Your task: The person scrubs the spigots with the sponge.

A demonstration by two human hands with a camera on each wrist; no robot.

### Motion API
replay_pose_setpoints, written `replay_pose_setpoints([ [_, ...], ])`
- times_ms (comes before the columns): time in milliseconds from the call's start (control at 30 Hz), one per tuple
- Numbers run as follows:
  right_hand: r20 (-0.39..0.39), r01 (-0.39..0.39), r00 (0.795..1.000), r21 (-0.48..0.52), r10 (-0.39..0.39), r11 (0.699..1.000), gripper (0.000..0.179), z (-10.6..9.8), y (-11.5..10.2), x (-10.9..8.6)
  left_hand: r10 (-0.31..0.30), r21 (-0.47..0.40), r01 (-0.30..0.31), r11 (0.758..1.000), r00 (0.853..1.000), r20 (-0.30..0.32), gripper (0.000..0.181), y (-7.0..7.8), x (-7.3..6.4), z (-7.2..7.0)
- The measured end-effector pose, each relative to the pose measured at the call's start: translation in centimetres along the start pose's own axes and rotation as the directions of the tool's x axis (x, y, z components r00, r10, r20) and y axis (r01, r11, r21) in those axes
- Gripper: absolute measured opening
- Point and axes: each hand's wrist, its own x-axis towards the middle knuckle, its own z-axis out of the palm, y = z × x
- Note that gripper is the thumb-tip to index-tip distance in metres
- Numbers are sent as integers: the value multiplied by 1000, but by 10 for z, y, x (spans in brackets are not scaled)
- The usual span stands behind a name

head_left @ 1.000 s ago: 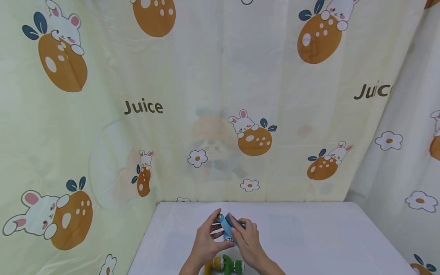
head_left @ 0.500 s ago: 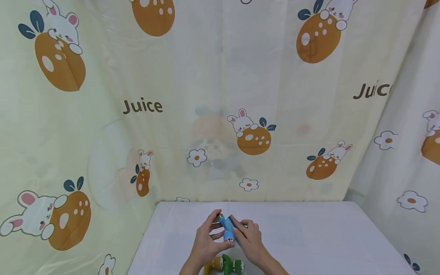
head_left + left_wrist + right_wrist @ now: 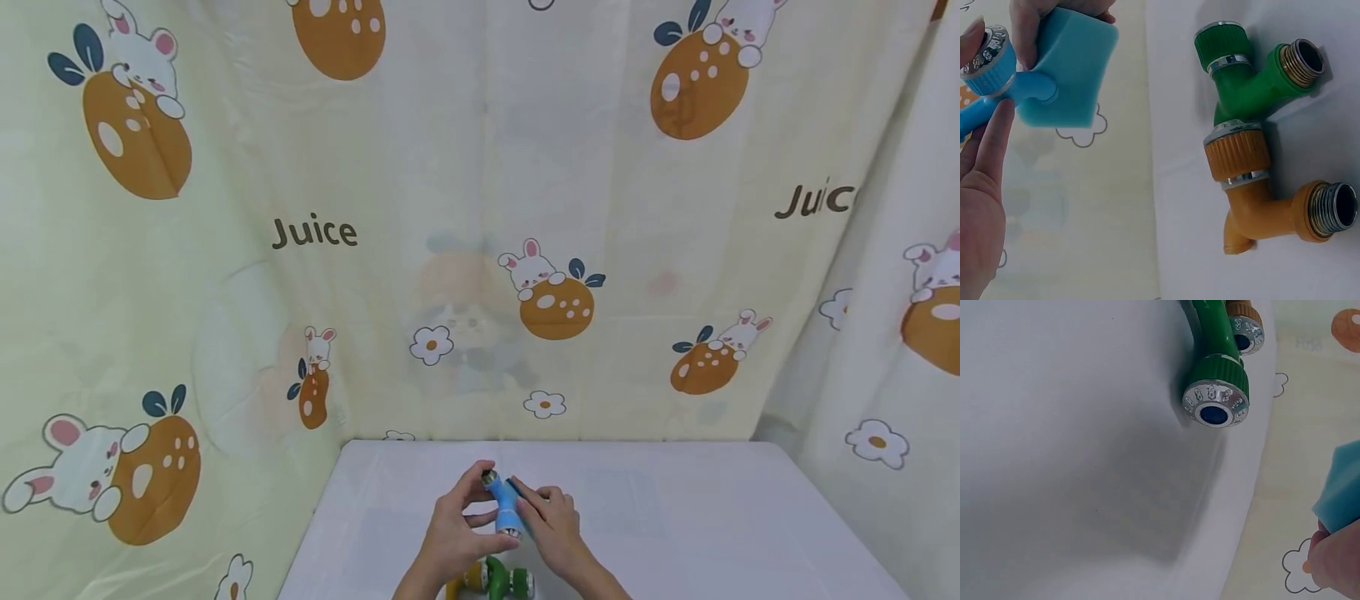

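Note:
Held up over the table is a blue tap (image 3: 506,507) with a silver-faced knob. My left hand (image 3: 454,527) grips it at both ends between thumb and fingers, and one finger lies along its body in the left wrist view. My right hand (image 3: 553,532) holds a light-blue sponge (image 3: 1079,69) against the tap's side. Only the corner of the sponge (image 3: 1342,490) shows in the right wrist view. Below the hands, a green tap (image 3: 1235,90) and an orange tap (image 3: 1252,209) lie close together, each with a threaded metal inlet.
A white-covered table (image 3: 675,508) lies beneath the hands. Behind it and along both sides hangs a cream curtain (image 3: 450,167) printed with rabbits, oranges and flowers. The green and orange taps sit near the table's front edge in the head view.
Both hands have shifted slightly right and down with the blue tap and sponge. The tap has turned more upright, and its knob end faces me more. The other taps stay put.

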Motion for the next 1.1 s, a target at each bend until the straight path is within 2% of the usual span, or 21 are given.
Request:
replay_pose_setpoints([
  [100,22,-33,999,-6,33,999,49,0,0,0,11,23,-11,1000,1000,1,93,-1,0,0],
  [267,30,-25,999,4,25,1000,48,-1,-4,-2,35,67,-34,997,999,-19,92,-3,-2,1],
  [467,26,-30,999,8,30,1000,47,-3,-7,-2,58,61,-56,997,998,-25,93,-3,-2,0],
  [567,-3,-31,1000,-18,31,999,47,-1,-4,0,41,40,-39,998,999,-32,92,-3,-1,-1],
  [700,-100,-21,995,-27,18,999,50,3,1,-2,-34,-42,31,999,996,-87,95,-6,-1,-5],
  [800,-173,26,985,35,-20,999,51,4,-2,-7,-100,-136,76,988,979,-180,98,-7,1,-10],
  [933,-210,161,969,132,-131,978,50,4,-12,-18,-139,-241,70,968,949,-283,101,-5,6,-16],
  [1000,-212,233,957,143,-200,962,52,6,-16,-22,-139,-284,53,957,946,-294,99,-4,7,-17],
  [1100,-208,312,936,109,-285,944,55,10,-23,-25,-122,-337,26,941,956,-266,93,-2,7,-17],
])
